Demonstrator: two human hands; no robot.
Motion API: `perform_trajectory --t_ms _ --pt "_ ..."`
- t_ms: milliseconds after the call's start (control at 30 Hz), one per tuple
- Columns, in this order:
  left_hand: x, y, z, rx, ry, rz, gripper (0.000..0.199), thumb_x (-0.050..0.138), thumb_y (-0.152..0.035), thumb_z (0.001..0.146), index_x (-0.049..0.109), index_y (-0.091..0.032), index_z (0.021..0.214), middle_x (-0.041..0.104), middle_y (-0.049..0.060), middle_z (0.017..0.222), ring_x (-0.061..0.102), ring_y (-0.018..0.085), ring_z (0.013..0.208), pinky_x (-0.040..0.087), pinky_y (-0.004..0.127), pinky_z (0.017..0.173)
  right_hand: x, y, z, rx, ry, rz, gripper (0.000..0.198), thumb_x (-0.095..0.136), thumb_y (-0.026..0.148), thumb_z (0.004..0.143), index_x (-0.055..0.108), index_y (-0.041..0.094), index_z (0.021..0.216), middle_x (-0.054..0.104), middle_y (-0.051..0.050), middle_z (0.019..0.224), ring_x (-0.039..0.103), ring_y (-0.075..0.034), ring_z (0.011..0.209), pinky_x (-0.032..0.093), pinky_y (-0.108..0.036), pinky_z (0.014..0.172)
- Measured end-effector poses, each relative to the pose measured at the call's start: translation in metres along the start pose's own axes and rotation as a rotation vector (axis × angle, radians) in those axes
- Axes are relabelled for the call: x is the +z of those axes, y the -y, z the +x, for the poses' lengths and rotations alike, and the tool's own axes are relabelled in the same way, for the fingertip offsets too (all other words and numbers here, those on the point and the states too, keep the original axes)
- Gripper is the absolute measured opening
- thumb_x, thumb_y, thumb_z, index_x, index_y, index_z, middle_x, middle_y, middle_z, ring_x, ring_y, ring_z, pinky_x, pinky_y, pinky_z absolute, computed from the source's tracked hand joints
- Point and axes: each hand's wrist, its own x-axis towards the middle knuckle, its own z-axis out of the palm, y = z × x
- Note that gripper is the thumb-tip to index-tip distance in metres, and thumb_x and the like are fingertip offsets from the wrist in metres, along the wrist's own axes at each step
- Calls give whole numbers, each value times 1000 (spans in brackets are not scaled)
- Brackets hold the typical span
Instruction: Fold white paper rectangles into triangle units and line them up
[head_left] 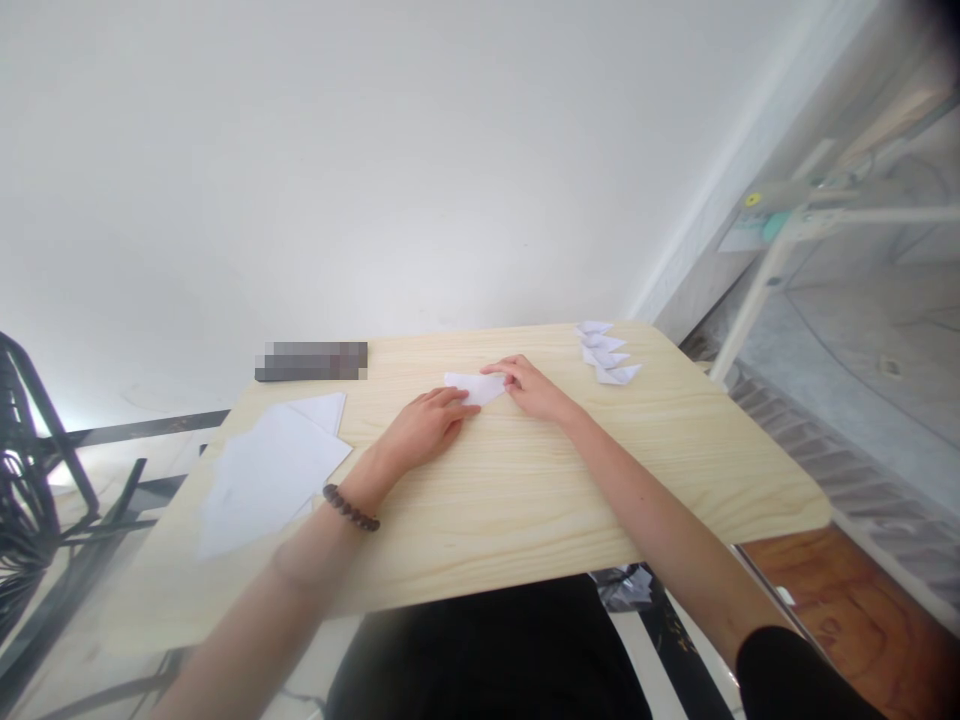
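A small folded piece of white paper [484,387] lies on the wooden table between my two hands. My left hand [427,425], with a dark bead bracelet at its wrist, has its fingers and thumb on the paper's left part, holding it against the tabletop. At the right end, my right hand [531,388] pinches the paper's corner, its index finger reaching along the upper edge. Fingers cover parts of both ends of the sheet.
Loose white sheets [277,465] lie at the table's left. Several pointed folded paper pieces [609,358] sit in an overlapping row at the back right. A dark blurred oblong object [311,362] rests at the back left. Behind the light wooden table [510,520] stands a white wall.
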Motion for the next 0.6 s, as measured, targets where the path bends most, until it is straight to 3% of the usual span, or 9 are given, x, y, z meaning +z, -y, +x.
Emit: perform_trajectory --t_ms 267,467,600 --pt "0 1 0 6 9 17 33 37 -20 84 54 -24 112 49 6 120 45 19 109 35 38 95 9 1 -2 23 1 -86 35 49 22 76 52 24 110 41 -5 109 47 -14 97 37 -31 90" --pt "2 3 -1 12 12 18 33 38 -21 84 54 -25 112 48 6 121 45 20 109 34 38 95 10 -3 -2 12 -67 -85 39 37 9 77 48 20 113 42 -6 108 48 -11 93 38 -26 88" --pt "1 2 -1 13 0 6 33 38 -21 84 54 -25 111 49 6 120 46 20 109 35 38 95 15 2 -2 35 -67 -196 36 49 29 76 49 22 111 43 -6 109 48 -15 95 36 -32 89"
